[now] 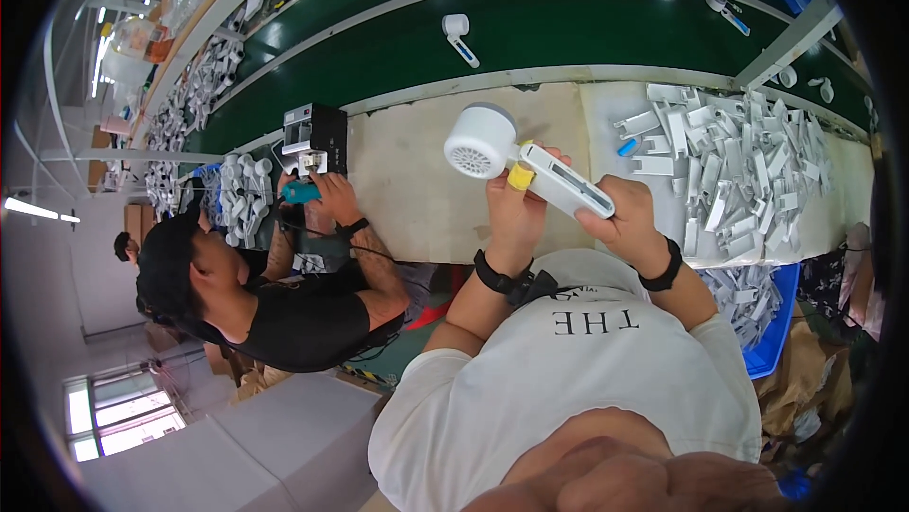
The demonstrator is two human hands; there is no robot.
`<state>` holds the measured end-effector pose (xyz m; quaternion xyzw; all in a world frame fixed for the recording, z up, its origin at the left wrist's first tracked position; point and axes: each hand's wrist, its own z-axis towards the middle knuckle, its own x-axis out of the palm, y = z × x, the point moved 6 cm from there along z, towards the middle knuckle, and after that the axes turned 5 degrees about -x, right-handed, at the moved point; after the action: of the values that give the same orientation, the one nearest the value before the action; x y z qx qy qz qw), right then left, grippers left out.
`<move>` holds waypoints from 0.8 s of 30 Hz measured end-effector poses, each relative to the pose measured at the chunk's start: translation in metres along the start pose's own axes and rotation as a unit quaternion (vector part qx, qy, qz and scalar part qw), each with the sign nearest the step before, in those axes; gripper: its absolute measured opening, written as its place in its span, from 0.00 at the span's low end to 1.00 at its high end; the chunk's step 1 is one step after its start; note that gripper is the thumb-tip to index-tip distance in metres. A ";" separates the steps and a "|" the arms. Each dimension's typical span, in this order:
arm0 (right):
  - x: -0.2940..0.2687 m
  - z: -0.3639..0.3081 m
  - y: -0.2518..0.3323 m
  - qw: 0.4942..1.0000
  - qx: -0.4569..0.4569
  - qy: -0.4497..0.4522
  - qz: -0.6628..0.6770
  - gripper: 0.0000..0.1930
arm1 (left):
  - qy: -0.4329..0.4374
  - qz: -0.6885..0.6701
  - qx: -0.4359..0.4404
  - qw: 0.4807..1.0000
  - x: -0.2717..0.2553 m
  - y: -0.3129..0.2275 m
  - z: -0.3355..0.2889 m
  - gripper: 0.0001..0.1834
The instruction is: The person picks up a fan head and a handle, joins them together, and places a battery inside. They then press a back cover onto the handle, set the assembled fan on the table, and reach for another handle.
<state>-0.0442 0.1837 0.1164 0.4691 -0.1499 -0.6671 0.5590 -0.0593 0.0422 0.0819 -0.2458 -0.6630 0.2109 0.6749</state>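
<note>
Both my hands hold a white handheld fan above the bench. Its round head with a slotted grille points up and left, and its handle slants down to the right. My left hand grips it near the neck, with a yellow wrap on one finger. Around the handle's lower end my right hand is closed, thumb on the near side. A long dark slot runs along the handle's face. To the right of my hands lies a heap of white plastic handle parts, with a small blue piece at its left edge.
A green conveyor runs behind the bench, carrying another fan. On the left, a co-worker holds a teal tool beside a black machine. A blue bin of parts stands below the bench's right end.
</note>
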 end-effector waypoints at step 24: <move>0.054 -0.030 -0.078 0.950 0.255 0.116 0.135 0.17 | -0.094 0.124 -0.100 0.983 -0.088 0.023 0.023 0.17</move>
<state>-0.0642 0.1710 0.0199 0.6455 -0.3107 -0.4655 0.5197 -0.0844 0.0076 -0.0017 -0.3714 -0.7058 0.2473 0.5503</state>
